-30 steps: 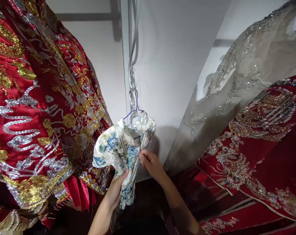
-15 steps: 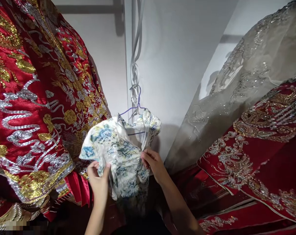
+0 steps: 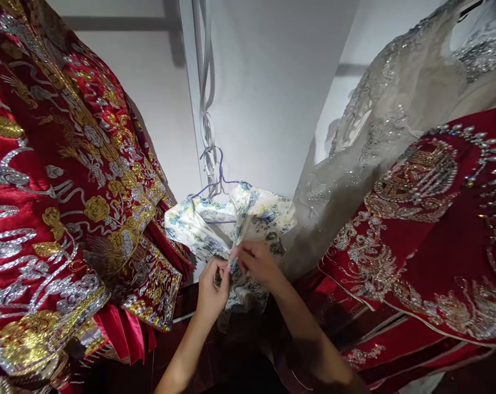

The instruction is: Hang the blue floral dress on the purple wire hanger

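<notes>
A white dress with blue and yellow flowers (image 3: 268, 210) hangs by its shoulders on a thin purple hanger (image 3: 220, 176). At the bottom of its V neckline, my left hand (image 3: 215, 282) pinches the front edge of the cloth between thumb and fingertips. Close beside it on the right, my right hand (image 3: 254, 261) has its fingers drawn together at the same edge. It is slightly blurred, and any small fastener between the fingertips is too small to make out. The lower part of the dress falls into shadow behind my wrists.
White twisted cords or straps (image 3: 207, 120) hold the hanger against the white wall (image 3: 268, 82). A red jacket with gold and silver embroidery (image 3: 96, 164) hangs at left. On the right are a sparkling pale gown (image 3: 379, 131) and a beaded red garment (image 3: 416, 241).
My left hand has left the dress's side and moved right to the neckline, meeting my right hand. The dress has turned to face me more squarely, and the view has shifted right.
</notes>
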The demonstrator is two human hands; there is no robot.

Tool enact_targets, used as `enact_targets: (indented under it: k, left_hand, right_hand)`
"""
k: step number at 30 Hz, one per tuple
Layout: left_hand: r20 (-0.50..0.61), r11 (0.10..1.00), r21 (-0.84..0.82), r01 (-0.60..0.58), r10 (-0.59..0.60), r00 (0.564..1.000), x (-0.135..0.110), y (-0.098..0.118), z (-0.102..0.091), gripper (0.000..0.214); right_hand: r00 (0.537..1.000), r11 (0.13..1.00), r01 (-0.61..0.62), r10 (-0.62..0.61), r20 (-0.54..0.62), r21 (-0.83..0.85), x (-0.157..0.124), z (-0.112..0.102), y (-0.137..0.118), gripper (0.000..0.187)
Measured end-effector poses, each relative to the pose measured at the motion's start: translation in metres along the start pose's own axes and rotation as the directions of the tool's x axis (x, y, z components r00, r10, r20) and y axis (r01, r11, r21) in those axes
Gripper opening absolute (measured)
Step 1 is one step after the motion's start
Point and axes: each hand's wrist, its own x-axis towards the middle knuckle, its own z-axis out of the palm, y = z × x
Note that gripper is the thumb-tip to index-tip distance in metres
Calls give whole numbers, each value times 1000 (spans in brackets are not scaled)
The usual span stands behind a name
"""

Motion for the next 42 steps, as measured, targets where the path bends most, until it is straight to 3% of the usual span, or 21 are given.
enact_targets:
  k: [6, 10, 13, 18, 21, 24, 26, 29, 32, 34, 35, 36, 38, 40, 42]
  left_hand:
    - [83, 1000, 22, 20, -21, 996, -10, -13, 9, 10]
    - [127, 998, 31, 48, -52, 991, -4, -12, -3, 14]
    - [175, 1000, 14, -1, -2, 984, 24, 3, -25, 16]
    - [54, 985, -12, -172, 172, 984, 93, 41, -60, 46]
    - [127, 958, 71, -277, 267, 955, 123, 61, -67, 31]
    - [158, 911, 132, -390, 370, 916, 135, 79, -64, 16]
    - [82, 892, 137, -431, 423, 902, 138, 89, -62, 15]
    - [-219, 898, 164, -409, 438, 872, 145, 94, -74, 13]
    - [-538, 957, -3, -291, 244, 807, 146, 79, -105, 13]
    - [-594, 923, -328, -204, -34, 804, 137, 55, -127, 14]
    - [-556, 846, -511, -150, -192, 809, 129, 40, -136, 14]
    - [-530, 749, -651, -122, -333, 780, 119, 24, -141, 15]
    - [-399, 537, -843, -16, -606, 689, 98, -8, -141, 19]
    - [-311, 426, -902, 74, -757, 574, 78, -36, -126, 23]
    - [-245, 406, -893, 195, -801, 546, 61, -54, -104, 20]
  right_hand:
    - [980, 983, 138, -118, -159, 121, 58, -26, -56, 30]
    - [976, 973, 190, -172, -132, 131, 64, -22, -85, 33]
    - [967, 967, 242, -234, -98, 78, 53, -14, -85, 33]
    - [975, 973, 218, -215, -56, 73, 41, -6, -69, 33]
    - [973, 971, 229, -227, -29, 63, 39, -5, -68, 30]
    - [956, 960, 277, -280, -82, -43, 40, -5, -66, 27]
    - [939, 941, 293, -316, -132, -171, 45, -3, -56, 27]
    - [935, 910, 260, -321, -150, -322, 52, 0, -25, 31]
    - [958, 928, 200, -253, -136, -315, 47, 4, 16, 33]
    - [978, 960, 165, -189, -88, -226, 35, 8, 42, 31]
    - [986, 976, 141, -153, -60, -166, 29, 10, 54, 31]
    - [993, 988, 110, -114, -38, -105, 21, 13, 63, 31]
    - [999, 999, 34, -34, -30, 8, 8, 20, 76, 32]
    - [999, 994, -33, 35, -22, 102, -4, 25, 82, 33]
    - [995, 986, -90, 83, 52, 141, -12, 25, 80, 31]
